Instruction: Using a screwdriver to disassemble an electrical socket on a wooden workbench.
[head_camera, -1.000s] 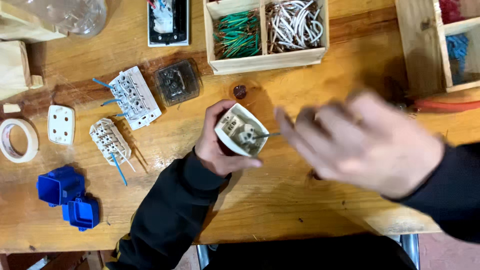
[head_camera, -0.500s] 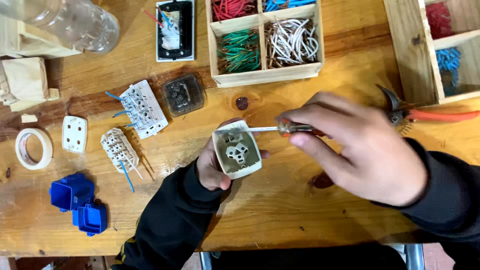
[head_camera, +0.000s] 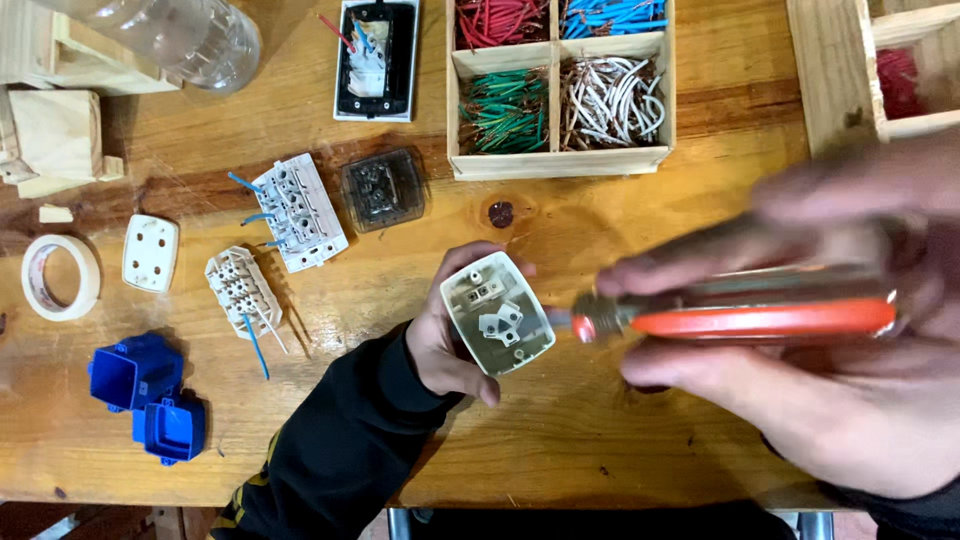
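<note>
The small white socket (head_camera: 497, 312) sits back-up in my left hand (head_camera: 450, 335), lifted just above the surface (head_camera: 620, 220), thumb and fingers pinching its long edges. It looks like light, stiff plastic, probably brittle around the little terminals, so I judge the rim the safest hold. My right hand (head_camera: 800, 390) is wrapped around an orange-handled screwdriver (head_camera: 740, 318), tip at the socket's edge. Wire trays (head_camera: 560, 160) lie beyond.
</note>
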